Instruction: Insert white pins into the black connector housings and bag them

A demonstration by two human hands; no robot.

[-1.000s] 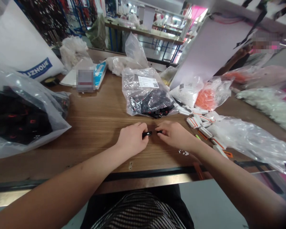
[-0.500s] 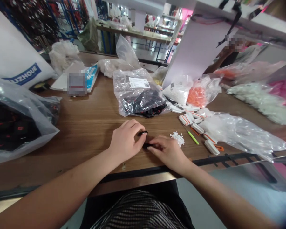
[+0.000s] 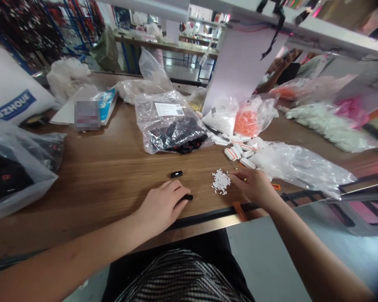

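Black piece (image 3: pixel 189 197) is pinched in your left hand (image 3: pixel 162 203), lower centre; your right hand (image 3: pixel 253 184) curls over a green tool (image 3: pixel 245 180), grip unclear. Upper-centre clear bag (image 3: pixel 146 109) holds black parts (image 3: pixel 181 136).

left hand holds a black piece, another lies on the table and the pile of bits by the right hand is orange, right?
The colour is wrong: the head view shows that the pile of bits by the right hand is white. The left hand holds a black piece, and another black piece lies on the table.
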